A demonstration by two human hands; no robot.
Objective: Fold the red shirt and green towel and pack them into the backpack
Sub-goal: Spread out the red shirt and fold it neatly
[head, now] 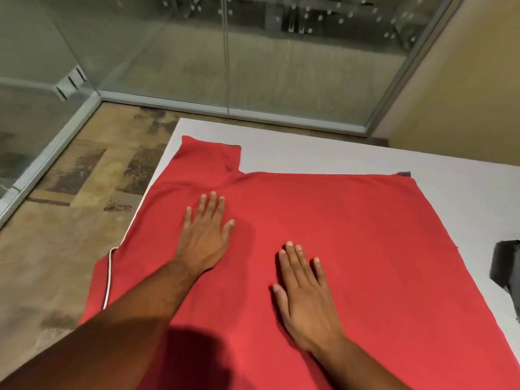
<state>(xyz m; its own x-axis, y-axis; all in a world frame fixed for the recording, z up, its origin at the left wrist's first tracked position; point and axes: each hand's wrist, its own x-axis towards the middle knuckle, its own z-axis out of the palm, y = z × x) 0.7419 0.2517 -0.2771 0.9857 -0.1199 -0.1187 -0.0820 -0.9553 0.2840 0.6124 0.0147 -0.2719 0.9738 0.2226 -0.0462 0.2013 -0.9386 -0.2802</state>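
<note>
The red shirt [351,226] lies spread flat across a white table [323,153], one sleeve pointing to the far left corner and its collar side hanging over the table's left edge. My left hand [205,235] rests palm down on the shirt, fingers apart, near the sleeve's base. My right hand [305,294] lies flat on the shirt's middle, fingers spread too. Neither hand grips the cloth. A dark object [506,271], perhaps the backpack, shows at the right edge, mostly cut off. No green towel is in view.
The table's left edge runs diagonally beside a patterned floor [70,220]. Glass walls with metal frames [225,66] stand beyond the table's far edge, and a tan wall [464,80] rises at the right.
</note>
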